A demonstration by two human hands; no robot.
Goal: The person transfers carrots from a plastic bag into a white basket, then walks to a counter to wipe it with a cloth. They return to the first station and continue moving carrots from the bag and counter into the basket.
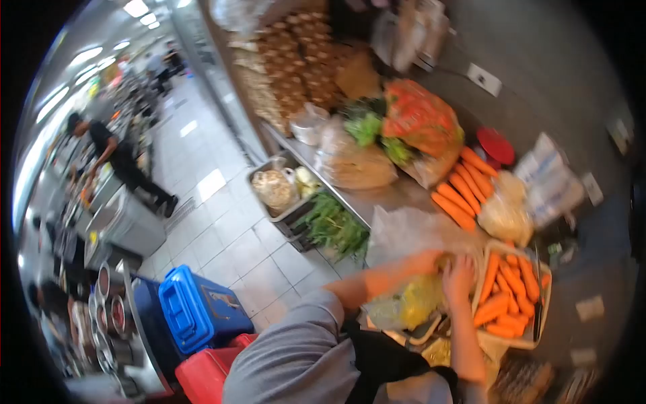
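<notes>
My left hand (432, 260) reaches in from the left and meets my right hand (460, 275) over the worktop. Their fingers are curled together around a small brownish thing, blurred and mostly covered. Beneath and beyond them spreads a translucent plastic bag (410, 229). Just below my left forearm lies a clear bag with yellow contents (418, 303). Close by my right hand, on its right side, stands a pale basket (479, 286) filled with carrots (511, 296).
More carrots (464, 188) lie beside a knotted bag (506, 209) and a red-printed bag (424, 121). Trays of eggs (296, 57) stand farther back. On the floor are a crate (286, 225) with greens (336, 225) and a blue bin (202, 306). A person (118, 155) works across the aisle.
</notes>
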